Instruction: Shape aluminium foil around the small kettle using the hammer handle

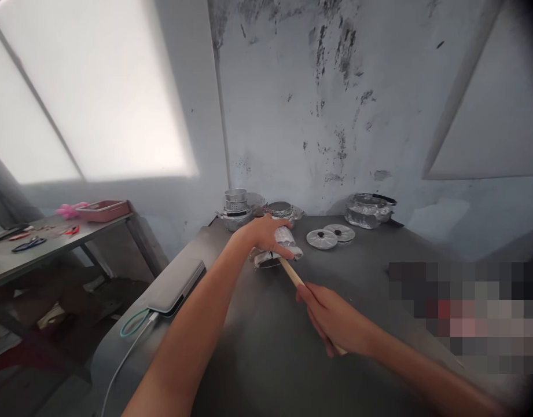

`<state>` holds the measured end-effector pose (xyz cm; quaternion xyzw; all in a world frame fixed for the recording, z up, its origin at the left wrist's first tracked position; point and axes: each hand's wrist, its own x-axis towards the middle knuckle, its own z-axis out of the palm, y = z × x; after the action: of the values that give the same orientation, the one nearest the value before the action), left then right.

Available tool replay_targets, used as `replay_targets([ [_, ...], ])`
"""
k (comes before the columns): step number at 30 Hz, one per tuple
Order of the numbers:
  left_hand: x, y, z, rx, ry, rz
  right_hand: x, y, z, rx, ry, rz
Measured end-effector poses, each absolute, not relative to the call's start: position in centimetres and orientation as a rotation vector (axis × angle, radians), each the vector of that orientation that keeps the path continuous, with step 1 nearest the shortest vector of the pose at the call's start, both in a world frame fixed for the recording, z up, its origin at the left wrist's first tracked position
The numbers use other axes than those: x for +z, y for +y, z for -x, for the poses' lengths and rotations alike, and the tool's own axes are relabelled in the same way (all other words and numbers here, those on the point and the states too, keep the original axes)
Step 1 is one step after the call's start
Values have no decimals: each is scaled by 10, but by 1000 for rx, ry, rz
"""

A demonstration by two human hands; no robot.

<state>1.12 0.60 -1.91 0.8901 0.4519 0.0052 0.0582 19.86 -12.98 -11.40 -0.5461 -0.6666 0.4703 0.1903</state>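
Observation:
My left hand point(266, 233) reaches over a silvery-white crumpled-looking piece point(285, 236) and grips it, thumb and fingers spread across it. Its exact kind is unclear, because the hand covers much of it. My right hand point(329, 313) is wrapped round a pale wooden stick point(292, 272), whose far end meets the piece under my left thumb. That far end is hidden, so I cannot tell whether the stick is joined to the piece. Just beyond my left hand stands a round metal pot point(280, 208).
Stacked metal pots point(235, 215) stand at the table's back left. Two round lids point(322, 239) overlap right of centre, near another pot point(365, 211). A white power bank point(176, 284) with a cable lies at left. A side table holds a pink basket point(103, 212) and scissors point(29, 245).

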Motion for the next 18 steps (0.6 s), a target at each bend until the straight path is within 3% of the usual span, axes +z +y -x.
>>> replay_targets([
  [18,-19,4,-12,-4,1339,-2695,-116,-131,-202,1413,-1889,1602],
])
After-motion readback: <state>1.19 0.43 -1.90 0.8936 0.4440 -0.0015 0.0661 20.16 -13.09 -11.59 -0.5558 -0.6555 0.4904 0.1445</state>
